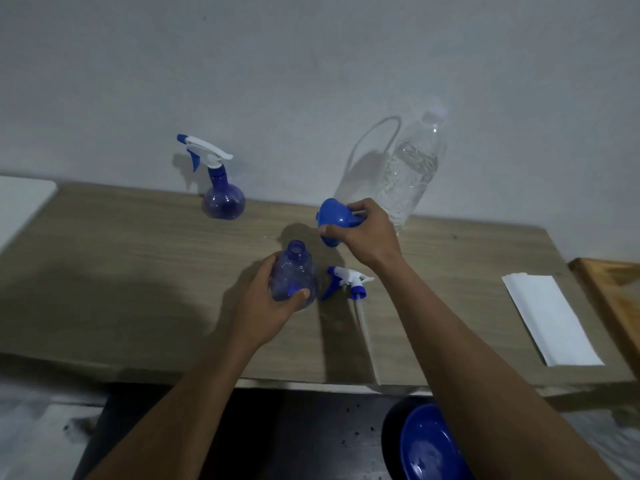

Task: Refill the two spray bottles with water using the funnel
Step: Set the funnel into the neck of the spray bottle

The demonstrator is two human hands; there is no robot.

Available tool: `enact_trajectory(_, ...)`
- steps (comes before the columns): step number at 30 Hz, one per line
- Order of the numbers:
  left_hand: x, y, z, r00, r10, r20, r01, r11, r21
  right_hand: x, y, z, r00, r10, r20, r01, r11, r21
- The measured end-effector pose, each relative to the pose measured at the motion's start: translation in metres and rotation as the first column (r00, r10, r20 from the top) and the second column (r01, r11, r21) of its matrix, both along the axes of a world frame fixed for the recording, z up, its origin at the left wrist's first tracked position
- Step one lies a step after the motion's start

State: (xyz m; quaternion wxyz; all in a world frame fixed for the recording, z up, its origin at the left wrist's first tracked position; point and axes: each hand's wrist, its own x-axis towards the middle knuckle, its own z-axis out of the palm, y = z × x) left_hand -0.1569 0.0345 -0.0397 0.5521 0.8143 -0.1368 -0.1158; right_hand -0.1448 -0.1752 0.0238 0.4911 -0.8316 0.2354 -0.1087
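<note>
My left hand grips an open blue spray bottle standing on the wooden table, its neck uncapped. My right hand holds the blue funnel tilted on its side, just above and to the right of the bottle's mouth. The bottle's white and blue spray head lies on the table next to it, its dip tube pointing toward me. A second blue spray bottle with its spray head on stands at the back by the wall. A clear plastic water bottle, partly filled, stands at the back right.
A folded white paper towel lies on the table's right side, beside a wooden frame. A white surface sits at the far left. A blue bowl is below the table's front edge.
</note>
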Motion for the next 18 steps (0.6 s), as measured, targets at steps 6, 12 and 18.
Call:
enact_trajectory(6,-0.002,0.009,0.005,1.000,-0.015,0.004,0.015,0.999,0.043,-0.027,0.025,0.040,0.989,0.121,0.088,-0.133,0.980,0.151)
enact_trajectory(12,-0.002,0.011,0.015,1.000,-0.014,0.021,0.011,0.993,0.118,-0.043,0.056,0.056,0.979,0.122,0.163,-0.153,0.969,0.192)
enact_trajectory(18,0.000,0.012,0.011,0.999,-0.016,-0.044,0.019,0.997,0.079,-0.051,0.077,0.060,0.958,0.161,0.236,-0.213,0.954,0.213)
